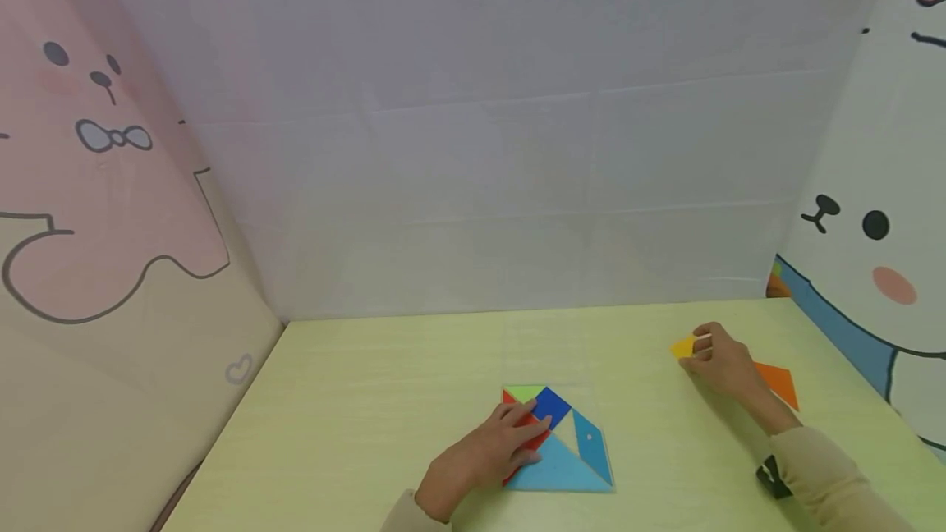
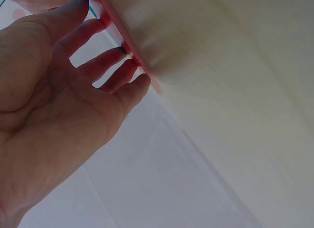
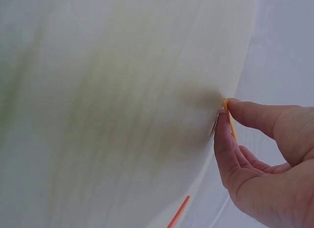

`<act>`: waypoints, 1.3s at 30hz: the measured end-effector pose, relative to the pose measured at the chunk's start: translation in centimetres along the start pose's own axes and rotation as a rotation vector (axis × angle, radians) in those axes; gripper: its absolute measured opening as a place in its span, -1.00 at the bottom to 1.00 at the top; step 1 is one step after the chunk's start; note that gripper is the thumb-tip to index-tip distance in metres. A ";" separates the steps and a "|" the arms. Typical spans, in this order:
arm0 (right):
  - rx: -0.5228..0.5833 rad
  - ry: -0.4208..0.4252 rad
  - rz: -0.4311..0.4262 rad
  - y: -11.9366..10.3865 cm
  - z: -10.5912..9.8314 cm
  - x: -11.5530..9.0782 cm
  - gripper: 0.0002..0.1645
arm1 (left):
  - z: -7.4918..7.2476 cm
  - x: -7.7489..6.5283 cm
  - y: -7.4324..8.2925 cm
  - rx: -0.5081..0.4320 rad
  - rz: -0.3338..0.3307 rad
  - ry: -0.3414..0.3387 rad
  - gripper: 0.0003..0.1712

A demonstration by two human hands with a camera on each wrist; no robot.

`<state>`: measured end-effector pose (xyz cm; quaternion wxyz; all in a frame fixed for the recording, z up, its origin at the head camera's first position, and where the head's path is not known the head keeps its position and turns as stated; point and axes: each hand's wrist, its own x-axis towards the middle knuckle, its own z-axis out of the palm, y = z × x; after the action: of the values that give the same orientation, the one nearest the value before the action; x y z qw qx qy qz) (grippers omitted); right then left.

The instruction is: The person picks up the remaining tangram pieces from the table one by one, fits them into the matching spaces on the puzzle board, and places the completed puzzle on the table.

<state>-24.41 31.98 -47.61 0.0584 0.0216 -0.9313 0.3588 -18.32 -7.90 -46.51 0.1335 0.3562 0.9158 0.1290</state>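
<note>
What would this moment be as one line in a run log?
left hand: rests on puzzle | right hand: pinches yellow piece | orange piece: on table, partly hidden

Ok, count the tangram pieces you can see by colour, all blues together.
Blue: 3 (dark blue square, light blue triangle, blue parallelogram)
Red piece: 1
Light green piece: 1
Yellow piece: 1
Orange piece: 1
Total: 7

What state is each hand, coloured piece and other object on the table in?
Right hand, pinching the yellow piece
Yellow piece, held, partly hidden
Left hand, spread over the red piece
Red piece, partly covered
Blue square, flat, partly covered
Light-blue triangle, flat, partly covered
Green triangle, lying flat
Blue parallelogram, flat, uncovered
Orange piece, lying flat, partly hidden
Black object, partly hidden
</note>
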 end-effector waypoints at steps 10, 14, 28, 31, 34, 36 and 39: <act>0.023 0.009 -0.030 0.2 0.1 -0.3 -0.46 | 0.0 0.1 0.1 -0.001 -0.009 -0.001 -0.40; 0.035 0.011 -0.021 0.3 0.1 -0.3 -0.48 | 0.0 0.1 0.0 -0.001 -0.005 0.002 -0.40; 0.050 0.010 -0.025 -0.3 0.5 -0.6 -0.52 | 0.0 0.0 0.0 0.006 0.001 0.003 -0.39; 0.040 0.016 -0.029 -0.3 0.5 -0.7 -0.53 | -0.1 0.0 0.0 0.010 0.005 0.002 -0.40; 0.029 0.023 -0.032 -0.4 0.5 -0.9 -0.54 | -0.1 0.0 0.0 0.007 0.003 0.000 -0.40; 0.037 0.021 -0.032 -0.4 0.5 -1.0 -0.54 | -0.1 0.0 0.0 0.004 0.001 -0.001 -0.40; 0.059 0.014 -0.036 -0.4 0.5 -1.1 -0.53 | 0.0 -0.1 0.0 0.007 0.001 -0.001 -0.40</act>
<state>-23.31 31.34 -47.87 0.0707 0.0375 -0.9195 0.3850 -18.28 -7.91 -46.45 0.1329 0.3572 0.9159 0.1258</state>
